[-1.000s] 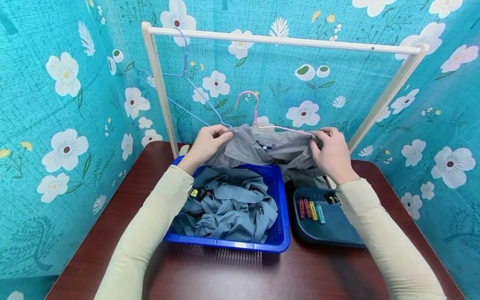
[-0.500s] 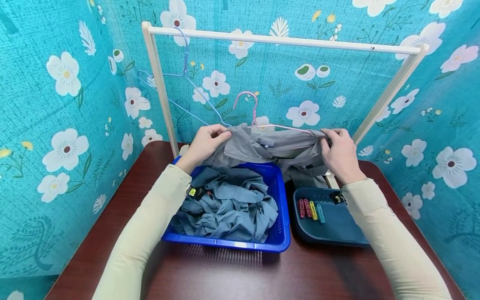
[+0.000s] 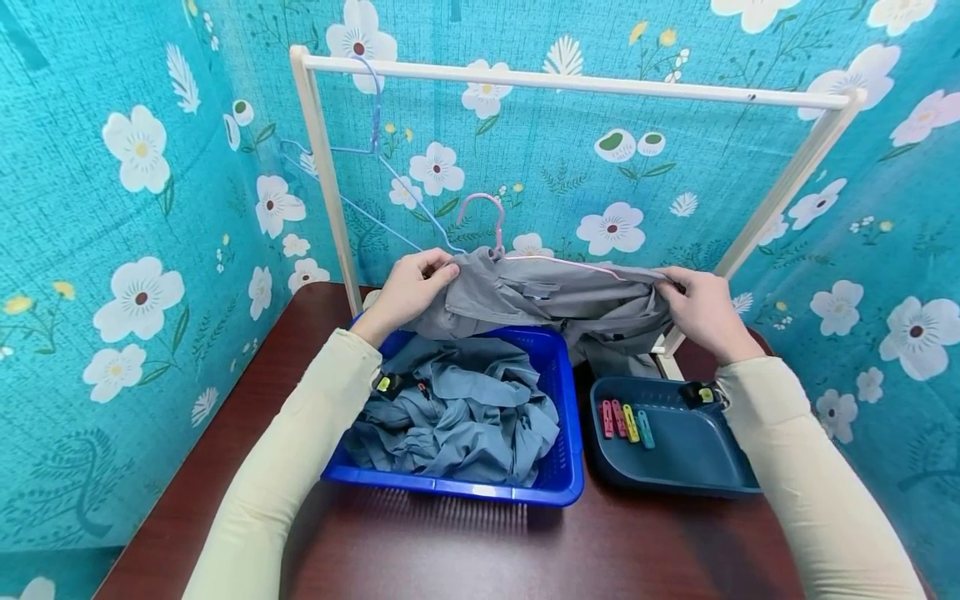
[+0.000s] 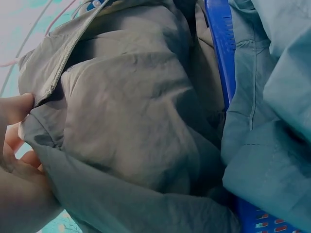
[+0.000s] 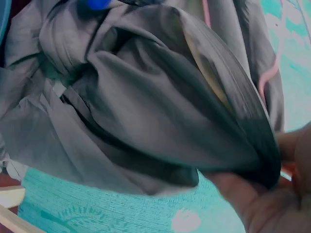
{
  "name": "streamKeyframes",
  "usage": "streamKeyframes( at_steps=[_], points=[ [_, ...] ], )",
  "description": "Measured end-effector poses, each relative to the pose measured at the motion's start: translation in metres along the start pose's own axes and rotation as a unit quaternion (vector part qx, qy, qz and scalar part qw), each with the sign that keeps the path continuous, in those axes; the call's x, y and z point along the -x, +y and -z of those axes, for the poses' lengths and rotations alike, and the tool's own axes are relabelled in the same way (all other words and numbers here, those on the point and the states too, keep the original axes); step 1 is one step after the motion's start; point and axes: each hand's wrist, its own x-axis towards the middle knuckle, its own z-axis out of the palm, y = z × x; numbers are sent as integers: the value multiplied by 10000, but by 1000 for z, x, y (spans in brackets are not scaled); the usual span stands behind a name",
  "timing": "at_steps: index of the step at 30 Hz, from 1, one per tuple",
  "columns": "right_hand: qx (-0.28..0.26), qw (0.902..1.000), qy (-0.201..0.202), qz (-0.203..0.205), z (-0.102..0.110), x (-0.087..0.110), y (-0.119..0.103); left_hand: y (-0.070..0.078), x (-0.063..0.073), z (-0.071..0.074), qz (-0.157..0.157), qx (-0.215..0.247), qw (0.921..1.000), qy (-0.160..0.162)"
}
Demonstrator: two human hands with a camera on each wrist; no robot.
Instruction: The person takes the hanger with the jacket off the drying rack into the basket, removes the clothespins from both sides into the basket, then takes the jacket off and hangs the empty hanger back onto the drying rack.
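Note:
A grey garment with a zip (image 3: pixel 525 304) is stretched between my two hands above the back of the blue basket. My left hand (image 3: pixel 412 287) pinches its upper left edge between thumb and fingers. At the other end, my right hand (image 3: pixel 703 310) pinches the upper right edge. A pink hanger (image 3: pixel 500 229) stands behind the top edge, hook upward, its right arm lying along the fabric. The zip (image 4: pixel 73 51) runs up from my left fingertips in the left wrist view. Folds of the garment hide the hanger's left arm. A dark label shows in the middle of the cloth.
The blue basket (image 3: pixel 495 492) holds crumpled blue-grey clothing (image 3: pixel 465 417). Right of it, a dark tray (image 3: pixel 690 442) has several coloured clothes pegs (image 3: pixel 632 423). A wooden rack (image 3: pixel 570 81) spans behind, with a blue hanger (image 3: pixel 375 117) on its left end.
My right hand has moved right and slightly down, drawing the garment's top edge out wider. The pink hanger has shifted left and a little lower. My left hand has barely moved.

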Motion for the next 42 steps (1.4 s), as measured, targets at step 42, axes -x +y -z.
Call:
streamKeyframes(
  at_steps=[42],
  points=[
    [-567,9971,-206,-455,1,8,14,-7,-5,-2,104,203,9992,337]
  ],
)
